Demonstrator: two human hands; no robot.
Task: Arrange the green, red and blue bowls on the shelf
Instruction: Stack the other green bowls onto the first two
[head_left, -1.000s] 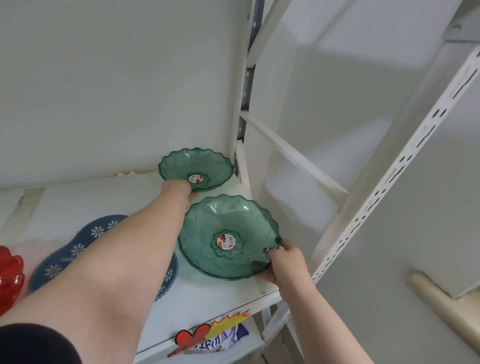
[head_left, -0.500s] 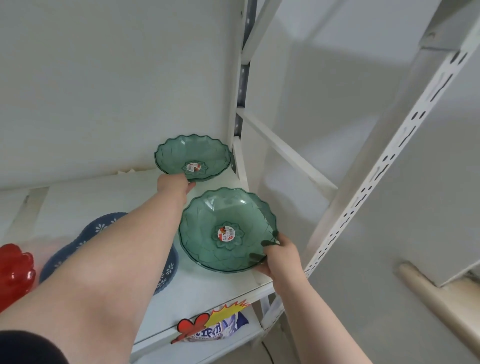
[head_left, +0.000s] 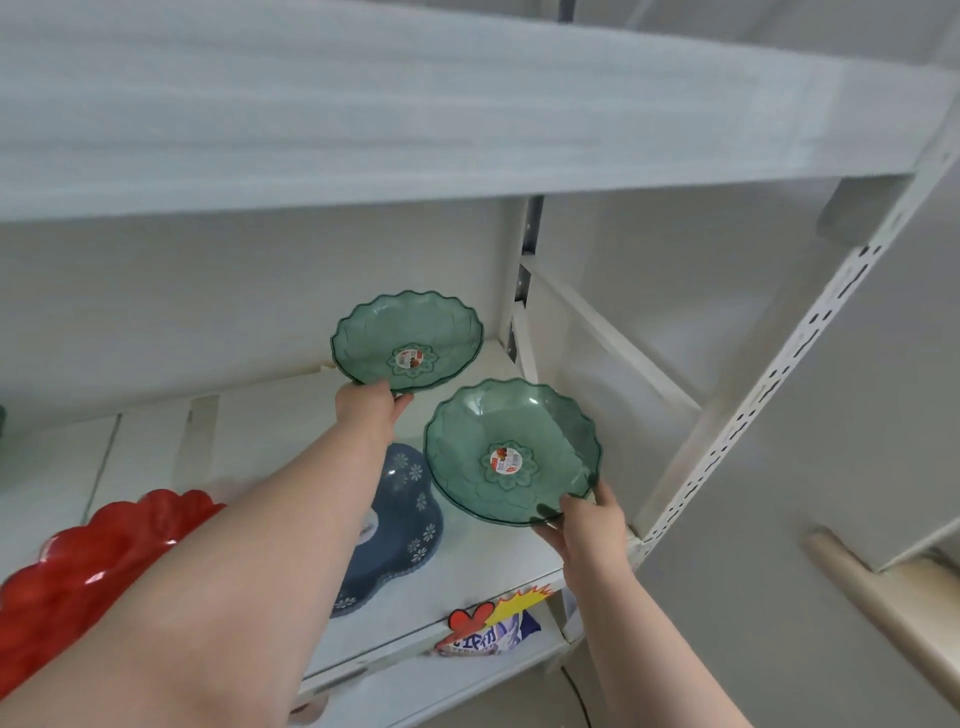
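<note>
Two clear green scalloped bowls with centre stickers are tilted up over the white shelf (head_left: 249, 426). My left hand (head_left: 366, 410) grips the near rim of the far green bowl (head_left: 408, 340) at the back right corner. My right hand (head_left: 584, 522) grips the lower right rim of the near green bowl (head_left: 511, 452), which looks like two nested ones. A blue flowered bowl (head_left: 402, 525) lies on the shelf under my left forearm. A red scalloped bowl (head_left: 78, 566) sits at the front left.
An upper shelf board (head_left: 415, 114) hangs overhead. A perforated white upright (head_left: 810, 353) and a diagonal brace (head_left: 608, 332) bound the right side. A colourful price tag (head_left: 493, 618) sticks out from the shelf's front edge. A beige rail (head_left: 883, 597) runs at lower right.
The view has tipped down and widened, so the upper shelf board and more of the red bowl show. Both hands keep their grips on the green bowls, which sit slightly higher.
</note>
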